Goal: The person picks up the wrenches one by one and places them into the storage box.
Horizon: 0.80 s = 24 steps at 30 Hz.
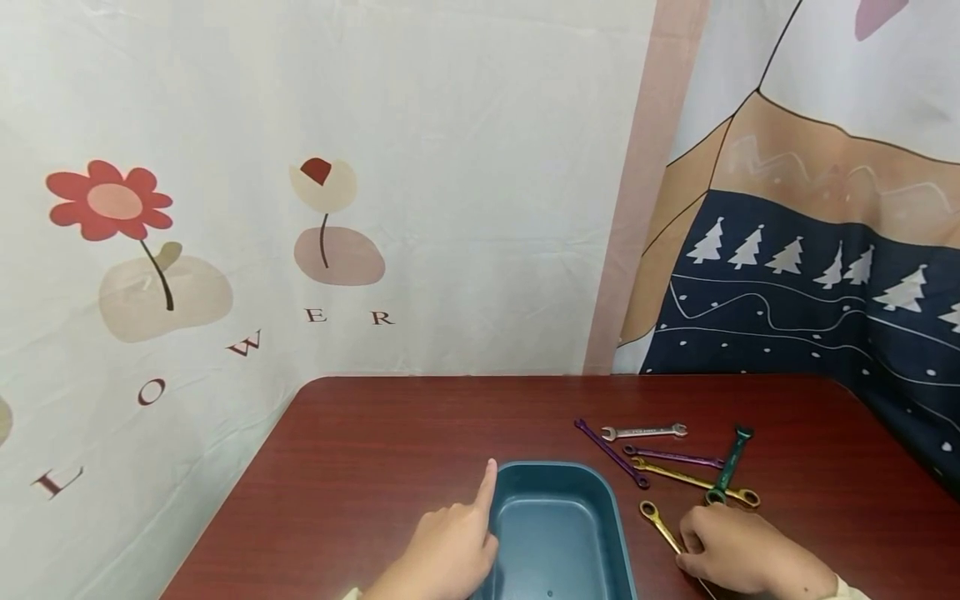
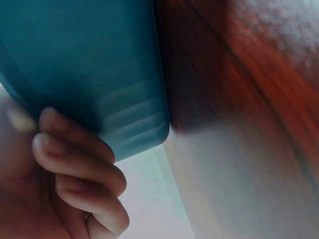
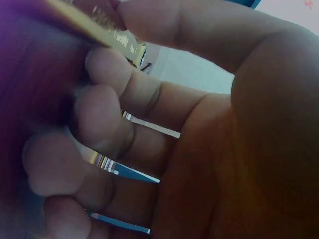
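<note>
A teal rectangular plastic bin [image 1: 558, 533] stands on the table. At its left rim is my left hand [image 1: 450, 550], index finger extended along the edge and thumb over the rim. The left wrist view shows the other fingers curled against the bin's ridged outer wall [image 2: 129, 109]. To the right of the bin, my right hand [image 1: 738, 546] pinches a gold combination wrench [image 1: 660, 525] between thumb and index finger, low at the tabletop. Its ring end points away from me; the far part of the shank passes under the hand. The wrench's lettered shank [image 3: 122, 42] shows under the thumb.
Beyond the right hand lie a green wrench [image 1: 735, 460] across another gold wrench [image 1: 682, 477], two purple wrenches, one of them slanted [image 1: 611, 452], and a silver open-end wrench [image 1: 645, 432]. A printed curtain [image 1: 480, 250] hangs behind the dark red table [image 1: 390, 442].
</note>
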Tool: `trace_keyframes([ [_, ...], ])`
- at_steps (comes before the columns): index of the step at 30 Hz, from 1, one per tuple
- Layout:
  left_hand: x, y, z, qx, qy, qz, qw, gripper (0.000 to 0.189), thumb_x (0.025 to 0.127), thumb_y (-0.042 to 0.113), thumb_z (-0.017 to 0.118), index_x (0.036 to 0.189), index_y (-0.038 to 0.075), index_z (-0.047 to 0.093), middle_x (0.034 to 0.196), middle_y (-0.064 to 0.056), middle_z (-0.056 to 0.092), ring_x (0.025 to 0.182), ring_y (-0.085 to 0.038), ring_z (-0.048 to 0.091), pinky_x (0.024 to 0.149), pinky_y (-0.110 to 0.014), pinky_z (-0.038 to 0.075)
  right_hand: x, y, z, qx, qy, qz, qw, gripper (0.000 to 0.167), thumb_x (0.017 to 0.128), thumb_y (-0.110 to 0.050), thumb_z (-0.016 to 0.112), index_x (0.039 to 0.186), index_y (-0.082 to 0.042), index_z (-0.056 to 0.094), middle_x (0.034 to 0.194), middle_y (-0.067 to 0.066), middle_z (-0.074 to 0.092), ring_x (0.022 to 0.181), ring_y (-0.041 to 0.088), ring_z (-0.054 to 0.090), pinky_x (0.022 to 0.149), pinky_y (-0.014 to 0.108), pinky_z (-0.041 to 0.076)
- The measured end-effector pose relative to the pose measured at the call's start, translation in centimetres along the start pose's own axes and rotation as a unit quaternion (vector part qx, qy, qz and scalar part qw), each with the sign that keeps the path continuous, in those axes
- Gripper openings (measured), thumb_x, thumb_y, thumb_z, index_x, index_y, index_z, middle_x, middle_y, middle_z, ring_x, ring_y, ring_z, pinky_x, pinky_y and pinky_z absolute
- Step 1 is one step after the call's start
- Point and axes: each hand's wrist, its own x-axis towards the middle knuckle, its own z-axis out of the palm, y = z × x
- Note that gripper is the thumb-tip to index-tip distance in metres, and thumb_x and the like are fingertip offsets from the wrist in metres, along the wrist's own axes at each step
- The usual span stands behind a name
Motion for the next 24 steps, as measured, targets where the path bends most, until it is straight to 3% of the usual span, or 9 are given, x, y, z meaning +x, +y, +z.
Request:
trace_keyframes([
  [5,0.03,0.03,0.04,0.001,0.001,-0.003,1.0000,0.086,0.087,0.018,0.057,0.161,0.009,0.016,0.048,0.009,0.037,0.041,-0.009,0.029,0.041,-0.029,0.025,-0.08,-0.13,0.06,0.007,-0.001,-0.014,0.9999,0.030,0.088,-0.031,0.072,0.063,-0.024,0.058,0.053,-0.011,0.042,0.046,0.004,0.037,0.046,0.023,0.028],
  [15,0.06,-0.01,0.09,0.001,0.005,-0.003,1.0000,0.086,0.087,0.018,0.057,0.161,0.009,0.016,0.048,0.009,0.037,0.041,-0.009,0.029,0.041,-0.030,0.025,0.09,-0.32,0.24,0.019,-0.005,0.001,0.9998,0.030,0.083,-0.021,0.071,0.056,-0.021,0.056,0.050,-0.010,0.035,0.045,0.006,0.028,0.046,0.024,0.020],
  [24,0.21,-0.16,0.09,0.000,0.001,-0.004,1.0000,0.086,0.087,0.019,0.058,0.161,0.009,0.016,0.049,0.009,0.039,0.041,-0.009,0.031,0.041,-0.030,0.026,0.08,-0.39,0.16,0.035,-0.007,-0.006,0.9994,0.043,0.085,-0.020,0.069,0.053,-0.025,0.040,0.049,-0.012,0.025,0.045,0.006,0.018,0.046,0.025,0.015],
])
